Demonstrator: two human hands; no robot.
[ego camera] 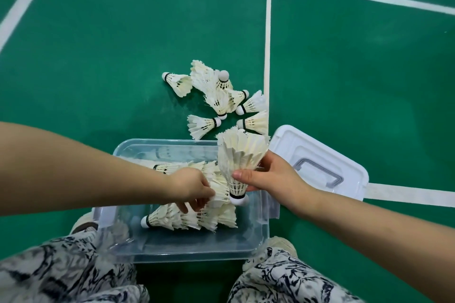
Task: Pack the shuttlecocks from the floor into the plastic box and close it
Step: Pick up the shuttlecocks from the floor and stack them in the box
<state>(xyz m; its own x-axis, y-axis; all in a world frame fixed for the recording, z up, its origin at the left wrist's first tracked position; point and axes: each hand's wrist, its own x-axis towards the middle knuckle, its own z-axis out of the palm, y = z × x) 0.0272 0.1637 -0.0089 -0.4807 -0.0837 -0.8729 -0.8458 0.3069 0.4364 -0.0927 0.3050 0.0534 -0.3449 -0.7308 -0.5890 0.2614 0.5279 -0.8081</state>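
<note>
Near field: knees in patterned trousers [61, 268] flank the clear plastic box [187, 252], which stands open on the floor between the feet. I judge it sits there so that both arms reach it without leaning.

Inside the box: packed shuttlecocks [177, 219] lie on their sides, several nested cork into feathers, which saves room. The left hand [192, 187] reaches down among them, its fingers curled and pinching the feathers of the row. I read this as steadying or shifting the row to make a gap.

Above the box's right half: the right hand [273, 174] grips the held shuttlecock [242, 152] at the narrow base of its skirt, thumb across the front, cork pointing down and towards me. From this view I cannot tell whether it is one shuttlecock or a nested pair. Gripping near the cork spares the feathers.

Right of the box: the lid [344, 172] lies flat on the floor, just beside the box, ready for closing.

Far field: loose shuttlecocks [221, 96] lie clustered on the green floor [98, 56] just beyond the box, beside a white court line [268, 56]. The task is partly done.
</note>
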